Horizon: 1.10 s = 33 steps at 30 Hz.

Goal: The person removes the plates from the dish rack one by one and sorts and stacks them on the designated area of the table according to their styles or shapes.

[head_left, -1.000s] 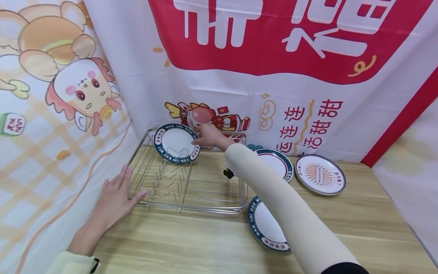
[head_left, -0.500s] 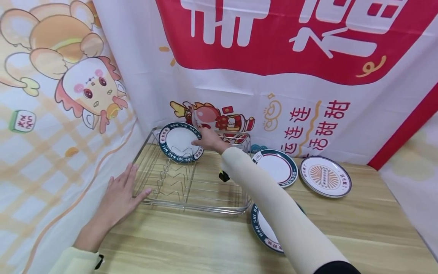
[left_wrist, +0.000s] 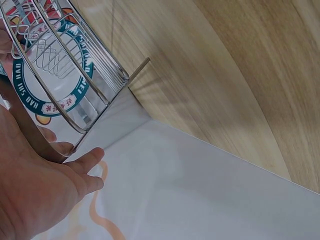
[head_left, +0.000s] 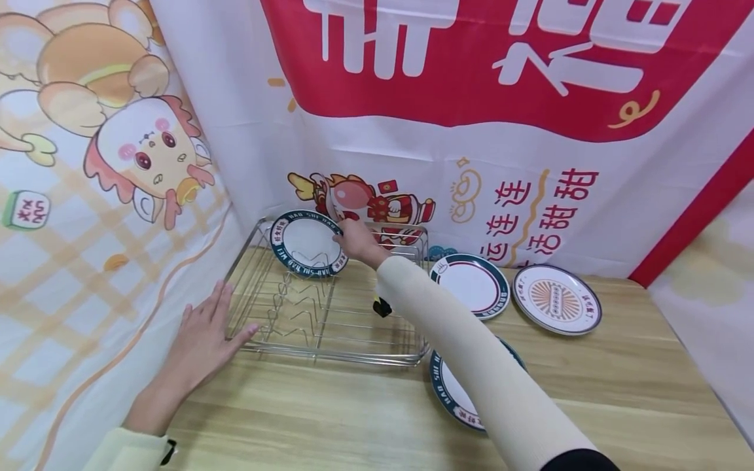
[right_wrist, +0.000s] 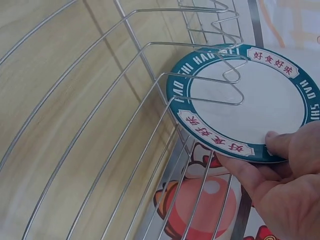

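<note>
A white plate point(head_left: 306, 239) with a dark green lettered rim stands tilted at the back left of the wire dish rack point(head_left: 353, 356). My right hand point(head_left: 360, 242) pinches its right edge, thumb on the face and fingers behind, as the right wrist view shows on the plate point(right_wrist: 250, 100). The plate's lower edge sits among the rack's bent wire dividers point(right_wrist: 232, 75). My left hand point(head_left: 203, 340) rests at the rack's left side, fingers spread. In the left wrist view that hand point(left_wrist: 45, 175) has its fingertips right at the rack's metal edge.
To the right of the rack lie a green-rimmed plate point(head_left: 471, 284) and a plate with an orange sunburst point(head_left: 556, 299). Another green-rimmed plate point(head_left: 453, 386) lies nearer, partly hidden by my right sleeve point(head_left: 465, 347). Printed cloth walls point(head_left: 247, 131) stand behind and to the left.
The view shifts slightly. My right hand keeps its pinch on the plate at the rack's back left, and the plate has hardly moved. My left hand stays at the rack's side.
</note>
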{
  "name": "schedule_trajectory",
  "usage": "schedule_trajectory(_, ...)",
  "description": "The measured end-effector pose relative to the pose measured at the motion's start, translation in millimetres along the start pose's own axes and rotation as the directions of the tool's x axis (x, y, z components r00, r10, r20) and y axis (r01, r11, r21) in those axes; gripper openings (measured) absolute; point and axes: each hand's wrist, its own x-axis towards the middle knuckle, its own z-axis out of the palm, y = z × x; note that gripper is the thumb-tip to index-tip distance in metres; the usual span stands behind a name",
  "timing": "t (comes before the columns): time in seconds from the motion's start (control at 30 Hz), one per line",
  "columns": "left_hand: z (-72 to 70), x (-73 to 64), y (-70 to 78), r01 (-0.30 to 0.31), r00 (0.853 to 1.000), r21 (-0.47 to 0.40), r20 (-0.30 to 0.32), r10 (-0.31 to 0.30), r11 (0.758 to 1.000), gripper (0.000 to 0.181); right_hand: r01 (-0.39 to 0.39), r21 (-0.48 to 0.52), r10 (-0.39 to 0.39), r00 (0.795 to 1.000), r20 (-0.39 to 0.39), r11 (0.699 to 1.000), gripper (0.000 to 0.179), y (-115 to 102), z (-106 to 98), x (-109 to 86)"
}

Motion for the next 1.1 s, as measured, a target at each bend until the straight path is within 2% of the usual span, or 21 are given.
schedule_trajectory(0.17, -0.8, 1.0, 0.8, -0.007, 1.0, -0.003, -0.008, 0.007, 1.0, 0.099, 0.0, -0.002, 0.0, 1.0, -0.018, 1.0, 0.019, 1, -11, -7.6)
schedule_trajectory(0.4, -1.0, 0.2, -1.1, -0.008, 1.0, -0.001, -0.012, 0.008, 1.0, 0.099, 0.08, -0.007, -0.08, 0.991, -0.105, 0.997, 0.02, 10, -35, -22.7)
schedule_trajectory(0.57, 0.4, -1.0, -2.9, -0.008, 1.0, -0.001, -0.018, 0.008, 1.0, 0.099, 0.099, 0.039, -0.092, 0.985, -0.144, 0.994, 0.02, 15, -55, -36.6)
schedule_trajectory(0.83, 1.1, -1.1, -2.9, -0.012, 1.0, -0.009, -0.02, 0.012, 1.0, 0.098, 0.1, 0.031, -0.091, 0.972, -0.215, 0.995, 0.022, 22, -83, -67.9)
schedule_trajectory(1.1, 2.1, -1.0, -0.4, -0.02, 1.0, -0.01, -0.016, 0.019, 1.0, 0.099, 0.178, 0.049, -0.16, 0.954, -0.253, 0.983, 0.02, 47, -107, -111.5)
